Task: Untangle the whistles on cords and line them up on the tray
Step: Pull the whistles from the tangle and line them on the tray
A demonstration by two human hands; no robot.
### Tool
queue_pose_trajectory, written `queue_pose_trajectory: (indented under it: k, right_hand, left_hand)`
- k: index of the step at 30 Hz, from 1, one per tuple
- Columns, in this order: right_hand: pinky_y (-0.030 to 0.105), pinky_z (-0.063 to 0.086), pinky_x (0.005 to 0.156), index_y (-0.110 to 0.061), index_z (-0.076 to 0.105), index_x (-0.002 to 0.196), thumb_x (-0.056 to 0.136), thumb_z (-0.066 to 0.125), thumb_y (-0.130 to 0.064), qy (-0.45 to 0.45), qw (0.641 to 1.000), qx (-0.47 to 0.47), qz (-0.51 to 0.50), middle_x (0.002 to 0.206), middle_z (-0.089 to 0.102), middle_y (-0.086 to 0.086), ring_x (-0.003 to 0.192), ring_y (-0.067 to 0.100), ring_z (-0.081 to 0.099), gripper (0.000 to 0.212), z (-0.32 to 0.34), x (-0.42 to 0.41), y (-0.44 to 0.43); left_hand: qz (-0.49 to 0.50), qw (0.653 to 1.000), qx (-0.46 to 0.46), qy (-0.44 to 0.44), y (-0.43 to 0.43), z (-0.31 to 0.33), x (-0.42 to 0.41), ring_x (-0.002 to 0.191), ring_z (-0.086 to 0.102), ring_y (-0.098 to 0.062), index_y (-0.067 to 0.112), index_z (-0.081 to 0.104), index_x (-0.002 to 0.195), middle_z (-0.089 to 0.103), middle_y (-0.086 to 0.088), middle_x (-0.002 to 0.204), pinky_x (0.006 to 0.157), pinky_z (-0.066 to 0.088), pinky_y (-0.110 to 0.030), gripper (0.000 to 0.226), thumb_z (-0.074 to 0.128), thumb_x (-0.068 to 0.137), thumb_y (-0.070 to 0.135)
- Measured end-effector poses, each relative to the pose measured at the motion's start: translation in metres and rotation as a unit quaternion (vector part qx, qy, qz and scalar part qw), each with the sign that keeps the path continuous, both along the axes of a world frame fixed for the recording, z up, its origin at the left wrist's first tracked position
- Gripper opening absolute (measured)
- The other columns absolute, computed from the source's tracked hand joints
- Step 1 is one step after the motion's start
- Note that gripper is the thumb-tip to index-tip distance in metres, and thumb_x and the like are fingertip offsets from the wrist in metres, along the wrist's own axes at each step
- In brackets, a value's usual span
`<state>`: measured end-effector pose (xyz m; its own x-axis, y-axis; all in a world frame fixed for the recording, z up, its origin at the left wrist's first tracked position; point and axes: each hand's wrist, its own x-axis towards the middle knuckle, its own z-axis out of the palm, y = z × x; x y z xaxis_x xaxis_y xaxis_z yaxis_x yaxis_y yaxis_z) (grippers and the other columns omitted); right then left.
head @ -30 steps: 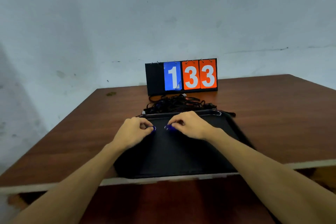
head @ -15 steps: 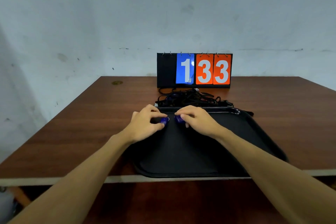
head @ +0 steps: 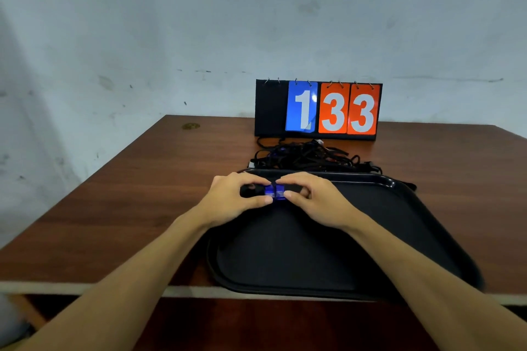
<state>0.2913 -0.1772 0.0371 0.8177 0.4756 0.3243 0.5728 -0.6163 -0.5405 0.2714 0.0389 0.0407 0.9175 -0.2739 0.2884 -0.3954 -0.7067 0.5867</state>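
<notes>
A black tray (head: 399,236) lies on the brown table in front of me. Over its far part, my left hand (head: 236,199) pinches a blue whistle (head: 269,190) between thumb and fingers. My right hand (head: 316,198) pinches a second blue whistle (head: 281,190) the same way. The two whistles sit side by side and touch. Beyond the tray's far rim lies a tangled heap of black cords (head: 308,155) with a blue whistle showing inside it.
A flip scoreboard (head: 318,109) reading 1 3 3 stands behind the heap, near the wall. The table's (head: 114,208) front edge runs under the tray's near rim. A small round mark sits at the table's far left corner.
Both hands have brought the two blue whistles together until they touch. The view has shifted, so the tray and scoreboard sit further right in the frame.
</notes>
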Motion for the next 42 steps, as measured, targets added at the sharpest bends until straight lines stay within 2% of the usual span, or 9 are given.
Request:
queue_pose_trajectory:
  k: [5, 10, 15, 19, 23, 25, 32, 37, 42]
  right_hand:
    - [0.008, 0.037, 0.067, -0.021, 0.059, 0.127, 0.094, 0.056, -0.024, -0.012, 1.0, -0.003, 0.004, 0.12, 0.058, -0.007, 0.07, -0.005, 0.05, 0.033, -0.002, 0.001, 0.0]
    - [0.011, 0.034, 0.06, -0.021, 0.058, 0.127, 0.094, 0.057, -0.029, 0.01, 1.0, 0.013, -0.009, 0.101, 0.054, -0.012, 0.064, 0.002, 0.05, 0.035, -0.003, 0.001, 0.0]
    - [0.01, 0.034, 0.061, -0.02, 0.059, 0.126, 0.094, 0.057, -0.03, 0.018, 0.999, 0.024, -0.022, 0.103, 0.056, -0.01, 0.066, 0.0, 0.05, 0.034, -0.001, 0.001, -0.001]
    - [0.009, 0.036, 0.062, -0.02, 0.061, 0.125, 0.095, 0.054, -0.03, 0.044, 0.997, 0.045, -0.044, 0.101, 0.06, -0.009, 0.069, 0.002, 0.054, 0.032, 0.001, 0.0, -0.001]
    - [0.006, 0.038, 0.056, -0.018, 0.061, 0.122, 0.097, 0.051, -0.023, 0.088, 0.992, 0.068, -0.061, 0.074, 0.054, -0.015, 0.062, 0.002, 0.056, 0.027, 0.005, -0.004, -0.003]
    - [0.007, 0.037, 0.057, -0.018, 0.061, 0.123, 0.097, 0.051, -0.02, 0.105, 0.99, 0.068, -0.063, 0.072, 0.057, -0.014, 0.063, 0.001, 0.056, 0.028, 0.007, -0.005, -0.003]
    - [0.021, 0.054, 0.07, -0.015, 0.058, 0.125, 0.096, 0.051, -0.012, 0.127, 0.991, 0.032, -0.028, 0.107, 0.064, 0.002, 0.082, 0.011, 0.066, 0.03, 0.037, -0.006, -0.029]
    - [0.015, 0.051, 0.071, -0.019, 0.065, 0.114, 0.094, 0.057, -0.017, 0.047, 0.99, 0.075, -0.11, 0.106, 0.067, -0.004, 0.087, 0.005, 0.063, 0.022, 0.058, 0.008, -0.087]
    - [0.02, 0.045, 0.082, -0.016, 0.066, 0.11, 0.093, 0.058, -0.018, 0.062, 0.966, 0.109, -0.226, 0.102, 0.061, -0.006, 0.094, 0.006, 0.056, 0.019, 0.05, 0.026, -0.128]
  left_hand:
    - [-0.002, 1.0, 0.014, -0.002, 0.001, 0.0, 0.002, 0.108, 0.052, 0.002, 0.036, 0.061, 0.12, 0.058, 0.024, 0.114, 0.105, 0.033, -0.032, 0.04, 0.065, 0.082, 0.047]
    - [0.007, 1.0, 0.026, 0.002, 0.001, 0.0, 0.002, 0.107, 0.053, 0.004, 0.037, 0.058, 0.123, 0.056, 0.026, 0.115, 0.108, 0.034, -0.043, 0.042, 0.064, 0.083, 0.047]
    - [0.013, 0.999, 0.025, 0.017, 0.0, 0.0, 0.001, 0.103, 0.053, 0.008, 0.035, 0.054, 0.128, 0.054, 0.025, 0.115, 0.107, 0.036, -0.038, 0.048, 0.064, 0.083, 0.044]
    - [0.049, 0.997, -0.052, 0.041, -0.002, 0.002, -0.003, 0.102, 0.055, 0.002, 0.024, 0.046, 0.136, 0.053, 0.013, 0.12, 0.093, 0.043, -0.02, 0.049, 0.054, 0.091, 0.04]
    - [0.079, 0.996, -0.022, 0.038, -0.004, 0.005, -0.007, 0.109, 0.056, -0.007, 0.026, 0.043, 0.136, 0.051, 0.012, 0.122, 0.107, 0.037, -0.045, 0.047, 0.034, 0.096, 0.05]
    - [0.079, 0.996, 0.022, 0.042, -0.006, 0.007, -0.009, 0.111, 0.054, -0.008, 0.026, 0.041, 0.137, 0.05, 0.009, 0.129, 0.108, 0.036, -0.046, 0.049, 0.029, 0.097, 0.052]
    - [0.091, 0.991, 0.092, 0.042, -0.017, 0.043, 0.003, 0.1, 0.057, -0.014, 0.014, 0.049, 0.13, 0.055, -0.002, 0.121, 0.087, 0.044, -0.03, 0.045, 0.033, 0.099, 0.043]
    - [0.054, 0.995, 0.08, -0.022, -0.057, 0.06, 0.01, 0.098, 0.054, -0.01, 0.021, 0.057, 0.119, 0.053, 0.005, 0.108, 0.084, 0.038, -0.023, 0.029, 0.04, 0.099, 0.033]
    - [-0.008, 0.996, 0.082, -0.013, -0.109, 0.058, 0.024, 0.103, 0.054, -0.008, 0.021, 0.06, 0.118, 0.058, 0.006, 0.115, 0.092, 0.045, -0.027, 0.028, 0.044, 0.098, 0.031]
